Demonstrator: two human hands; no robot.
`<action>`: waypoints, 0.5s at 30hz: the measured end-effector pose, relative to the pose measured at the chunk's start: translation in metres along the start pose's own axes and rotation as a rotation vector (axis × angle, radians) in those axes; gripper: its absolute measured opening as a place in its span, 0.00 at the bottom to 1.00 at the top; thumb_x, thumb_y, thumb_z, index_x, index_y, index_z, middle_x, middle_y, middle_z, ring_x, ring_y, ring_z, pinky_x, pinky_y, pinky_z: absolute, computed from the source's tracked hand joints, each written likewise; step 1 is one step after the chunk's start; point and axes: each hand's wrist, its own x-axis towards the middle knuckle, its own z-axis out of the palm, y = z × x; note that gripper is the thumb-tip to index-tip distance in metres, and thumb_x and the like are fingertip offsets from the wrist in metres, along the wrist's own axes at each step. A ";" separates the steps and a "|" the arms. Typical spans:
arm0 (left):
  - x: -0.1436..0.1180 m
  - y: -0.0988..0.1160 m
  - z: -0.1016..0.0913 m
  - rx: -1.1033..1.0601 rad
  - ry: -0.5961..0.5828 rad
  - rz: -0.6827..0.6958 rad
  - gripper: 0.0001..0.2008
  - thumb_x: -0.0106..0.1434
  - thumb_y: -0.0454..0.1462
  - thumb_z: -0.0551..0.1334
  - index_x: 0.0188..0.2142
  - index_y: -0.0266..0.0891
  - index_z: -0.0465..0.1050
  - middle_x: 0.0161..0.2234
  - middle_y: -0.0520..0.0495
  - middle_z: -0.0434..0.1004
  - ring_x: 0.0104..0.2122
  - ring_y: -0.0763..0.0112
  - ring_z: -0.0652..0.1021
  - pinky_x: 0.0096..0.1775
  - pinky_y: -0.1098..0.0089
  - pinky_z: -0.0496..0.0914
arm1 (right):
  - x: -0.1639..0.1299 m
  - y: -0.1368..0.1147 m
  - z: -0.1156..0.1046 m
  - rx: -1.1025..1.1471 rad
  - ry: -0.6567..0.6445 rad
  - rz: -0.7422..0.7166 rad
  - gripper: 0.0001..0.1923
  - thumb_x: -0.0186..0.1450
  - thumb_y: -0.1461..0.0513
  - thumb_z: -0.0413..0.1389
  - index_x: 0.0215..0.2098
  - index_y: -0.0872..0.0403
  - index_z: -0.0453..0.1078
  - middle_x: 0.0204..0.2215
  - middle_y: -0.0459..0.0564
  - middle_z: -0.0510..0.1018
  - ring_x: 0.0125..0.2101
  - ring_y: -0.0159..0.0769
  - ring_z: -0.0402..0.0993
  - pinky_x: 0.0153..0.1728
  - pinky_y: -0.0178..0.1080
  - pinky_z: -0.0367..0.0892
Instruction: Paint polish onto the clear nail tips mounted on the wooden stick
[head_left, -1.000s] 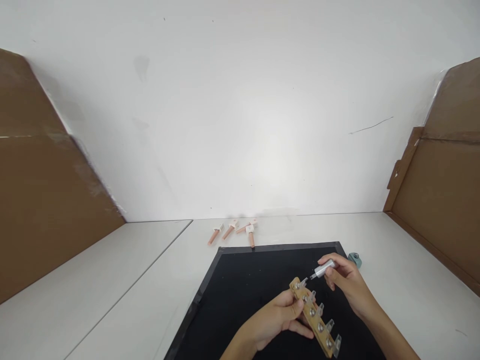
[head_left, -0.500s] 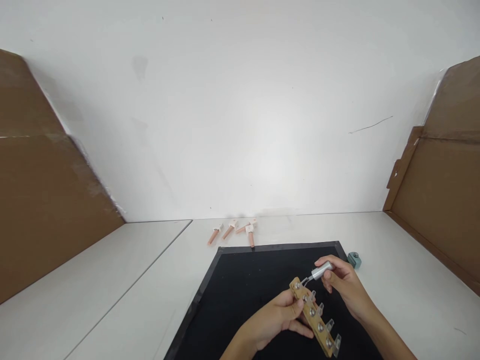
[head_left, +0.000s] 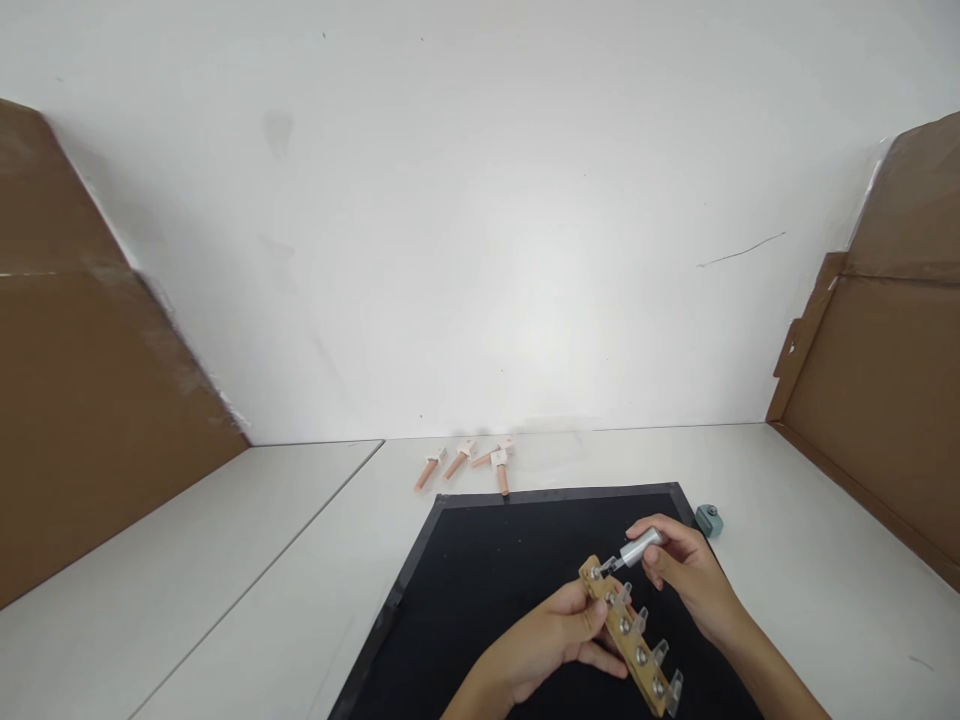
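Note:
My left hand (head_left: pixel 559 640) is closed on a narrow wooden strip (head_left: pixel 632 640), which is tilted over the black mat. Several round metal studs run along the strip, with clear nail tips (head_left: pixel 660 652) sticking out from its right edge. My right hand (head_left: pixel 686 570) pinches the silver handle of a nail polish brush (head_left: pixel 640 547). The brush end is at the topmost nail tip (head_left: pixel 610 565), at the strip's upper end; whether it touches is too small to tell. A small teal bottle (head_left: pixel 709 520) stands beyond my right hand.
The black mat (head_left: pixel 480 560) with a taped border lies on the white table (head_left: pixel 300 570). Several pink-handled pieces with white heads (head_left: pixel 501 470) lie behind it. Cardboard panels (head_left: pixel 97 380) flank both sides, and a white wall (head_left: pixel 480 220) rises at the back.
My right hand and the brush have shifted slightly left and down, bringing the brush end nearer the topmost nail tip. My left hand and the strip have stayed almost still.

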 end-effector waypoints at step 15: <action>-0.002 -0.005 -0.005 0.022 0.020 -0.006 0.26 0.46 0.51 0.71 0.38 0.36 0.74 0.35 0.44 0.78 0.37 0.63 0.79 0.40 0.61 0.72 | -0.001 0.004 -0.002 -0.002 0.084 0.002 0.21 0.54 0.44 0.62 0.30 0.53 0.75 0.14 0.39 0.60 0.16 0.28 0.54 0.18 0.33 0.54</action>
